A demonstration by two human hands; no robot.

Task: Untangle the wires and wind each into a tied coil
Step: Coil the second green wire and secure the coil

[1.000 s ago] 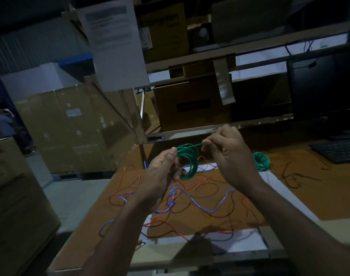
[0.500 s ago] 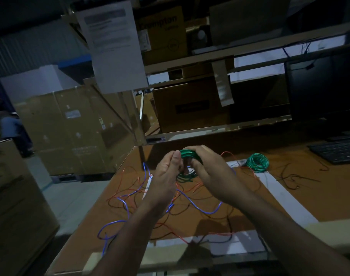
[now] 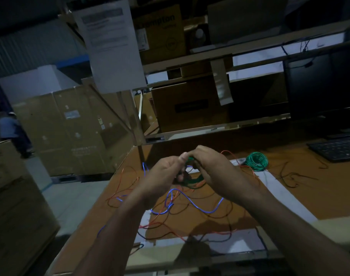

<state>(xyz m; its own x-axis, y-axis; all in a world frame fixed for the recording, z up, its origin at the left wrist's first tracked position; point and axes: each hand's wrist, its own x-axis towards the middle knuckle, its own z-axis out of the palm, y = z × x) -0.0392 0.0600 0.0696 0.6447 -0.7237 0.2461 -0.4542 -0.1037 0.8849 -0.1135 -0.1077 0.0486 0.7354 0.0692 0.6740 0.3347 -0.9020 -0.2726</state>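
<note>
Above the brown table [image 3: 319, 196], my left hand [image 3: 166, 174] and my right hand [image 3: 214, 170] meet around a small green wire coil [image 3: 194, 179]. Both hands pinch it, and most of the coil is hidden between the fingers. A second green coil [image 3: 257, 161], wound, lies on the table to the right. Below the hands a tangle of loose wires spreads over the table: a blue wire [image 3: 192, 200], orange wires [image 3: 128, 176] and dark wires [image 3: 216, 216].
A black keyboard [image 3: 337, 148] and a dark monitor [image 3: 325, 86] stand at the right. Another loose dark wire [image 3: 293, 176] lies near the keyboard. Cardboard boxes [image 3: 66, 132] stand left of the table, shelves with boxes behind it. A person [image 3: 12, 132] stands far left.
The right hand came from pulling the green wire end out to the right and closed in over the coil beside the left hand. Both hands now hide most of the coil.
</note>
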